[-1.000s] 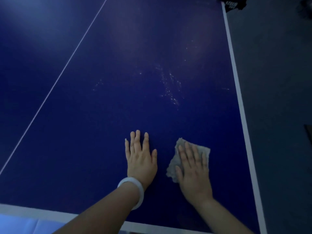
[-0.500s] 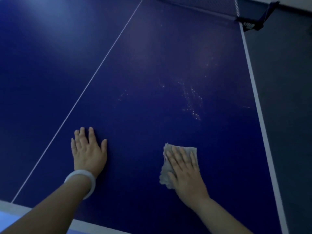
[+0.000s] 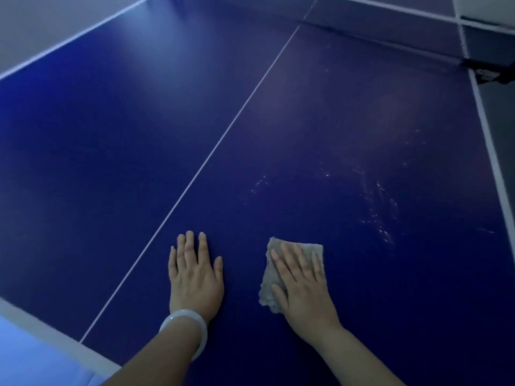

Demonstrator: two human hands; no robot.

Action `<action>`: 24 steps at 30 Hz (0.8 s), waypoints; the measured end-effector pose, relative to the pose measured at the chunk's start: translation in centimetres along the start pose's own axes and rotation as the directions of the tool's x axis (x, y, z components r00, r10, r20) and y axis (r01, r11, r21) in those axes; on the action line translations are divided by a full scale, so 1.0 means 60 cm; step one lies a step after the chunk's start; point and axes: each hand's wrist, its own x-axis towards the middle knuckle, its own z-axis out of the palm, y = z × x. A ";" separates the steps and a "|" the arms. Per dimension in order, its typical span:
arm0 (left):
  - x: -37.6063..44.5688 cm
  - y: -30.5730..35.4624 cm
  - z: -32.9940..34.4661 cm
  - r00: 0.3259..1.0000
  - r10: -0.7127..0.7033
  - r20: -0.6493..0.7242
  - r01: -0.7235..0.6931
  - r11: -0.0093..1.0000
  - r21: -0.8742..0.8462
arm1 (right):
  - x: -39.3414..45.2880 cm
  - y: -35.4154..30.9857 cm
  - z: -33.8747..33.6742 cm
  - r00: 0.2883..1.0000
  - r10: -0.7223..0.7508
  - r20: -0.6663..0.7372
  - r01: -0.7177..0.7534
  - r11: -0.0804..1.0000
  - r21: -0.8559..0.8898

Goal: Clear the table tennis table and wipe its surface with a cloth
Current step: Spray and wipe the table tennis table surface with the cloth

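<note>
The left hand (image 3: 195, 277), a pale bangle (image 3: 185, 330) on its wrist, rests flat on the dark blue table tennis table (image 3: 111, 162), fingers straight, holding nothing. Just beside it, the right hand (image 3: 302, 285) presses a crumpled grey cloth (image 3: 269, 282) to the surface, fingers spread straight. No loose items show, so clearing appears done. Beyond the right hand, whitish smears (image 3: 379, 207) remain: wiping looks unfinished. Farthest off stands the net (image 3: 390, 34).

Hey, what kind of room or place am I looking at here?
Probably an indoor games or sports room: a blue table tennis table with a white centre line and a net across its far end, above a grey floor.
</note>
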 end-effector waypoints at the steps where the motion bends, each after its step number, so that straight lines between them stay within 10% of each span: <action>1: 0.001 -0.001 0.000 1.000 0.003 -0.002 -0.003 1.000 0.002 | 0.010 0.007 -0.004 0.998 -0.057 0.025 0.058 0.998 -0.018; 4: 0.000 -0.002 0.001 1.000 0.012 -0.009 -0.012 1.000 0.013 | -0.001 0.066 -0.006 0.972 0.230 -0.054 -0.229 0.973 0.017; 9: 0.001 0.003 -0.005 1.000 0.007 0.012 -0.007 0.999 0.033 | -0.006 0.042 -0.002 0.724 0.680 -0.118 -0.681 0.731 0.038; 14: 0.002 0.000 -0.007 0.999 0.029 0.026 -0.030 0.999 0.033 | 0.126 -0.067 0.002 0.993 0.063 -0.098 -0.071 0.995 -0.077; 20: 0.002 0.001 -0.006 0.999 0.036 0.017 -0.036 0.999 0.023 | 0.302 -0.151 -0.015 0.897 -0.432 0.098 0.442 0.882 -0.161; 24: 0.002 0.001 -0.007 0.999 0.031 0.021 -0.032 0.999 0.011 | 0.350 -0.135 -0.030 0.901 -0.412 0.136 0.430 0.890 -0.150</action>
